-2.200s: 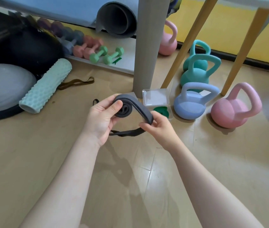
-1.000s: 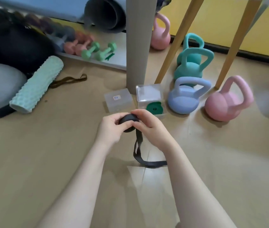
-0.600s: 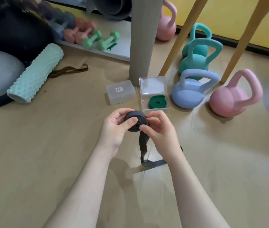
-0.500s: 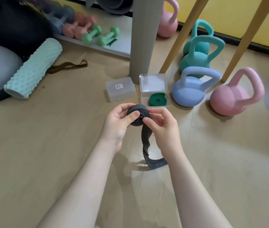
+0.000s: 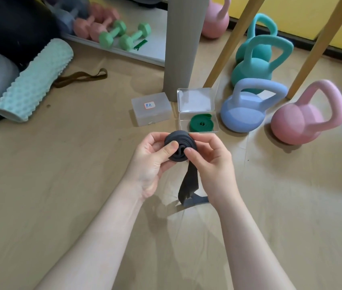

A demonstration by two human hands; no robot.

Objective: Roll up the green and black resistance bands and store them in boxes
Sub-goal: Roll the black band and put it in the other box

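A black resistance band (image 5: pixel 179 146) is wound into a tight coil held above the floor. My left hand (image 5: pixel 152 159) grips the coil from the left with thumb on its face. My right hand (image 5: pixel 209 162) pinches it from the right. The band's loose tail (image 5: pixel 187 186) hangs down to the floor between my wrists. A rolled green band (image 5: pixel 202 123) lies in an open clear box (image 5: pixel 196 101) just beyond my hands. To its left stands a shut frosted box (image 5: pixel 151 110) with a small label.
Blue (image 5: pixel 247 110), pink (image 5: pixel 306 120) and teal (image 5: pixel 260 63) kettlebells stand right of the boxes between wooden legs (image 5: pixel 226 47). A grey post (image 5: pixel 181 45) rises behind the boxes. A mint foam roller (image 5: pixel 36 80), a brown band (image 5: pixel 80 77) and green dumbbells (image 5: pixel 124 35) lie at left.
The coil has grown as more band was wound on, and the hanging tail has shortened. Both hands with the coil stay just in front of the boxes.
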